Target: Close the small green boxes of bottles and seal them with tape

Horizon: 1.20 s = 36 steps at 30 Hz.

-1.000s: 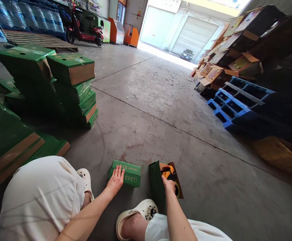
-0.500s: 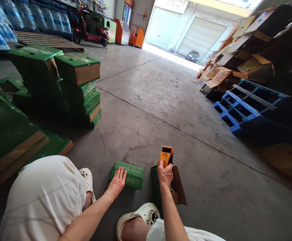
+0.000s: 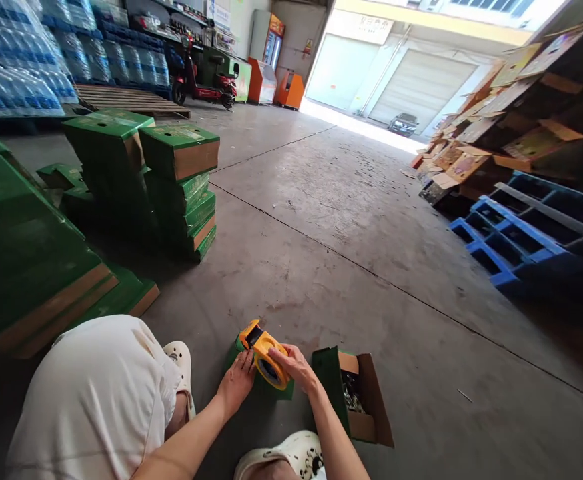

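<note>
My right hand (image 3: 294,367) is closed round a yellow tape dispenser (image 3: 271,360), whose head is over the left part of a small green box (image 3: 280,391) on the floor. My left hand (image 3: 238,380) lies on that box's left side, fingers stretched out beside the dispenser's head. Hands and dispenser cover much of the box. To the right, an open green box (image 3: 331,387) shows its brown inner flaps and small shiny items that I cannot make out.
Stacked green cartons (image 3: 181,157) stand ahead on the left. Blue pallets (image 3: 521,233) and piled cardboard boxes (image 3: 464,163) are at the right. A red scooter (image 3: 204,87) and wrapped water bottles (image 3: 16,87) are farther back.
My right hand has brought the dispenser left, from above the open box to the small green box. My left hand stays on the small box. The view has shifted slightly.
</note>
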{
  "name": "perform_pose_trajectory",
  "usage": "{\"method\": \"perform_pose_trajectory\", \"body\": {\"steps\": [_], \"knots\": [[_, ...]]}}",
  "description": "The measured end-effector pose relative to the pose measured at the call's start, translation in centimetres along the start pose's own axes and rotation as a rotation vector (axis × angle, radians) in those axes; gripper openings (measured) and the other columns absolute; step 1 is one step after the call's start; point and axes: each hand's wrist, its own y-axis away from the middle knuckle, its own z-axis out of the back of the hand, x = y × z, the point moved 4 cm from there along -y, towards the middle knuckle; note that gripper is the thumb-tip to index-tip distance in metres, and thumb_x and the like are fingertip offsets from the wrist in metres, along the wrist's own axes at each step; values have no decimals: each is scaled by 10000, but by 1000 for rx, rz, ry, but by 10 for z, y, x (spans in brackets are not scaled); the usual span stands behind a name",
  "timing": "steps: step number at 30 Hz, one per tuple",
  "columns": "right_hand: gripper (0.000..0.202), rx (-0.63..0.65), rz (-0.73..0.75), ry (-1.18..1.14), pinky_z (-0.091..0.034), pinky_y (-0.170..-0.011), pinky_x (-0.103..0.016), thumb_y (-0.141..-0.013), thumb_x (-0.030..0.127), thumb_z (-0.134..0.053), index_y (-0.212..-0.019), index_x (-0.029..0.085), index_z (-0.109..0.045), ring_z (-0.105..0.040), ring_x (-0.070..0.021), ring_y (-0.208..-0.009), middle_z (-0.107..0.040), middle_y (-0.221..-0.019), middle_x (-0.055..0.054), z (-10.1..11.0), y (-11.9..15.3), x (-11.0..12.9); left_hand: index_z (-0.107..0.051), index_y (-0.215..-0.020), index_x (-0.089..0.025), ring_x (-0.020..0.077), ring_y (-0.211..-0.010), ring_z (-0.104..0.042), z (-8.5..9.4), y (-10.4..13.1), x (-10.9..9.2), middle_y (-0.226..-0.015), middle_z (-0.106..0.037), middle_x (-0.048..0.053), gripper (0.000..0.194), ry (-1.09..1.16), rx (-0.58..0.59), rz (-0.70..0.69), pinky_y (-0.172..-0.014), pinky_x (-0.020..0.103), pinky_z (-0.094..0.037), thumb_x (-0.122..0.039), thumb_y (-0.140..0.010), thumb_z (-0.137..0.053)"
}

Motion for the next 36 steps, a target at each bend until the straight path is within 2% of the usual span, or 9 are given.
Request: {"method": "perform_pose_trajectory", "body": {"steps": [5,8,10,13,17,20,23,29,36], "knots": [[704,109,-30,43,-371,-598,-223,-709,792,-819,-922,123,-754,-498,-111,-645,-651,-736,-1,3,-8,1,-496,-1591,-153,269,-1500,-508,14,4,10,-1606,-550,149,628,122,180,-11,-1256,458,-440,-142,-966,-560],[722,183,-60,81,-355,-571,-223,-688,813,-818,-886,124,-732,-476,-105,-622,-627,-711,4,5,-13,6,-559,-1523,-164,271,-1478,-525,40,9,23,-1557,-593,147,597,313,112,147,-1239,464,-449,-90,-931,-528],[721,227,-72,109,-355,-569,-225,-703,820,-803,-876,125,-720,-469,-104,-610,-613,-692,9,5,-14,9,-682,-1340,-179,257,-1375,-613,58,11,36,-1406,-690,144,460,560,-5,375,-1187,443,-492,-84,-949,-460],[710,276,-76,124,-367,-589,-233,-760,817,-762,-911,125,-715,-485,-110,-621,-631,-713,1,7,-15,17,-718,-1061,-194,231,-1022,-759,69,11,59,-1075,-768,126,252,1133,-82,979,-980,400,-598,-248,-1017,-476],[684,336,-91,135,-378,-606,-240,-788,800,-754,-922,131,-705,-494,-119,-641,-648,-742,-7,6,-16,27,-676,-921,-158,224,-755,-764,76,-3,69,-859,-777,124,482,1700,78,1444,-766,362,-612,-636,-956,-625],[667,381,-111,148,-378,-614,-232,-801,780,-763,-948,131,-707,-501,-118,-654,-651,-759,-4,4,-17,30,-677,-863,-147,219,-729,-752,81,-16,67,-822,-777,113,579,1960,255,1532,-767,345,-600,-726,-882,-686],[648,391,-124,167,-372,-617,-230,-814,766,-762,-956,137,-700,-497,-120,-664,-644,-765,-3,2,-18,31,-676,-799,-135,198,-649,-719,79,-25,64,-743,-748,88,445,2019,337,1566,-737,337,-589,-564,-876,-763],[681,366,-139,207,-408,-640,-241,-771,788,-778,-961,137,-712,-511,-136,-693,-648,-788,-12,-1,-19,28,-680,-828,-150,142,-602,-669,68,-31,66,-693,-713,8,226,2024,216,1555,-713,278,-553,-286,-790,-857],[684,376,-136,229,-427,-648,-241,-767,787,-780,-982,139,-743,-541,-143,-696,-676,-808,-15,-3,-19,29,-698,-938,-155,157,-695,-716,69,-23,76,-854,-771,49,474,2077,181,1449,-704,269,-554,-582,-795,-846]]}}
